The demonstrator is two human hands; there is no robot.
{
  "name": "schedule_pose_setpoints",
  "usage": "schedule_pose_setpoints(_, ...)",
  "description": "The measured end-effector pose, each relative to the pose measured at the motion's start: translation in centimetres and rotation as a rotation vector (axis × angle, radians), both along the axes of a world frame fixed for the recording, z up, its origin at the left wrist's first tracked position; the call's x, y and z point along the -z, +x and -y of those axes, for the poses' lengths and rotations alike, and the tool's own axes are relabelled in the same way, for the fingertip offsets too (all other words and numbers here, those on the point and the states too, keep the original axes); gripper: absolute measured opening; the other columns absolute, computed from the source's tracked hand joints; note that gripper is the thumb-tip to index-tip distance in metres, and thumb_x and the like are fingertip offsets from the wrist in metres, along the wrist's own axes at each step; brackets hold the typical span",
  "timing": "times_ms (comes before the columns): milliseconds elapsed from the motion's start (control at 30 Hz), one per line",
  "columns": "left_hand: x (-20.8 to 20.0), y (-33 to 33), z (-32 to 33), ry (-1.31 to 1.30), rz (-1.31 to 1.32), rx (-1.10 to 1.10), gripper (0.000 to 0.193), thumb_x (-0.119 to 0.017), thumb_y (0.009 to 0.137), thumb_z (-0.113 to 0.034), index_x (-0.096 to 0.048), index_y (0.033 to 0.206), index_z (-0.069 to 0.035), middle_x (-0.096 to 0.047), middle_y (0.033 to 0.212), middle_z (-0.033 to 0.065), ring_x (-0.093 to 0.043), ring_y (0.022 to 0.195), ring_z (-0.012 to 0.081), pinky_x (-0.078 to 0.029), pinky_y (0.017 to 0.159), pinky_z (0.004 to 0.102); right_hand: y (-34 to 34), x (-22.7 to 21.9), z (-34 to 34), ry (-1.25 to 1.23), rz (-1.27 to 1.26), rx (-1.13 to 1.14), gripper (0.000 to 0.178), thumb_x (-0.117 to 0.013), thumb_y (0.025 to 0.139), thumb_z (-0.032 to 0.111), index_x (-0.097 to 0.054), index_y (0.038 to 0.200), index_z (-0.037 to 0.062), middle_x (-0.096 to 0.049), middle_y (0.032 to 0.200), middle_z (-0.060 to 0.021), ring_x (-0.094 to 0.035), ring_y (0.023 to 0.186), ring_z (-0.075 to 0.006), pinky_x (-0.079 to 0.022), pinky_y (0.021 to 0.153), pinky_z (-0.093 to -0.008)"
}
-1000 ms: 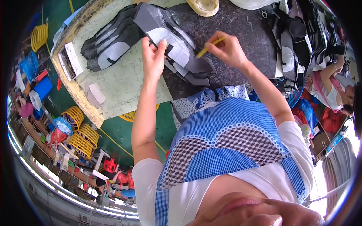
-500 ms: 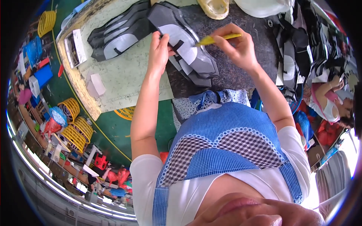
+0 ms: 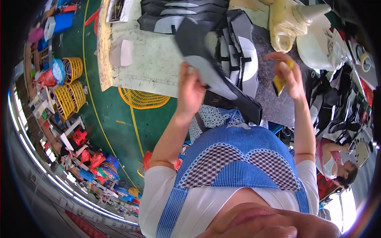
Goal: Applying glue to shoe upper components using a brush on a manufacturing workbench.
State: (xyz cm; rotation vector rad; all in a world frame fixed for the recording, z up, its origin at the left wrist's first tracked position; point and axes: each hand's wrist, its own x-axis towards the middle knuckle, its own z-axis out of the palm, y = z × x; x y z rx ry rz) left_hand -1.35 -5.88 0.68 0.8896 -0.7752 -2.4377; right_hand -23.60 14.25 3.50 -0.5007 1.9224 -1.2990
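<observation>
So closest in is the blue checked apron [image 3: 246,176], and just beyond it the left hand [image 3: 191,89] has a grey-and-black flat piece [image 3: 214,77] pinched by its left edge. That piece is a bit blurry, held slantwise, with its lower right end over the near edge of the surface [image 3: 154,67], close to the apron. Right hand [image 3: 293,77] is well apart from it, curled around a yellow brush [image 3: 279,84], dark tip down, index finger poking out. Between the hands there's a stack of similar pieces [image 3: 248,49] on the dark part, and a fanned row [image 3: 180,16] further back on the pale part. Behind the right hand sit a cream bottle [image 3: 282,25] and a white tub [image 3: 313,45]. Way off left, yellow baskets [image 3: 65,101] on the green floor [image 3: 115,119].
</observation>
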Motion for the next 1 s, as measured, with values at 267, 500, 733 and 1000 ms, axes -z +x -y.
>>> schedule_pose_setpoints(267, 4.6, -0.1, 10.8, -0.320, 0.140, -0.342, 0.021, -0.060, 0.093, -0.011, -0.047, 0.109, -0.004, -0.061, 0.103, 0.0065, -0.062, 0.089, 0.0153, -0.057, 0.082, 0.0357, -0.9, 2.1, 17.3, 0.356, -0.470, -0.516, 0.036, -0.065, 0.076, 0.034, -0.062, 0.082, -0.0017, -0.063, 0.074, -0.0212, -0.064, 0.072, -0.0348, -0.050, 0.068, -0.0433)
schedule_pose_setpoints(500, 12.7, -2.2, 15.8, -0.425, 0.459, -0.212, 0.030, -0.070, 0.081, -0.005, -0.047, 0.098, 0.006, -0.060, 0.087, 0.0125, -0.062, 0.078, 0.0179, -0.060, 0.073, 0.0364, -0.2, 8.3, 25.8, 0.841, -0.806, -0.800, 0.026, -0.065, 0.077, 0.026, -0.072, 0.096, 0.0109, -0.071, 0.096, -0.0098, -0.069, 0.091, -0.0291, -0.054, 0.074, -0.0400)
schedule_pose_setpoints(733, 13.1, -3.4, 17.1, -0.453, 0.539, -0.248, 0.035, -0.072, 0.078, -0.004, -0.045, 0.097, 0.008, -0.059, 0.083, 0.0126, -0.061, 0.073, 0.0175, -0.061, 0.067, 0.0355, -1.0, 7.9, 27.8, 0.886, -0.830, -0.881, 0.024, -0.064, 0.076, 0.019, -0.073, 0.097, 0.0105, -0.072, 0.097, -0.0094, -0.070, 0.091, -0.0259, -0.054, 0.072, -0.0380)
schedule_pose_setpoints(1000, 14.9, -7.8, 21.2, -0.500, 0.458, -0.222, 0.046, -0.073, 0.075, -0.003, -0.040, 0.104, 0.009, -0.057, 0.090, 0.0171, -0.061, 0.076, 0.0211, -0.061, 0.067, 0.0371, -5.8, 9.1, 26.8, 0.793, -1.181, -0.658, 0.026, -0.068, 0.073, 0.026, -0.069, 0.095, 0.0107, -0.071, 0.087, -0.0112, -0.069, 0.083, -0.0297, -0.055, 0.069, -0.0410)
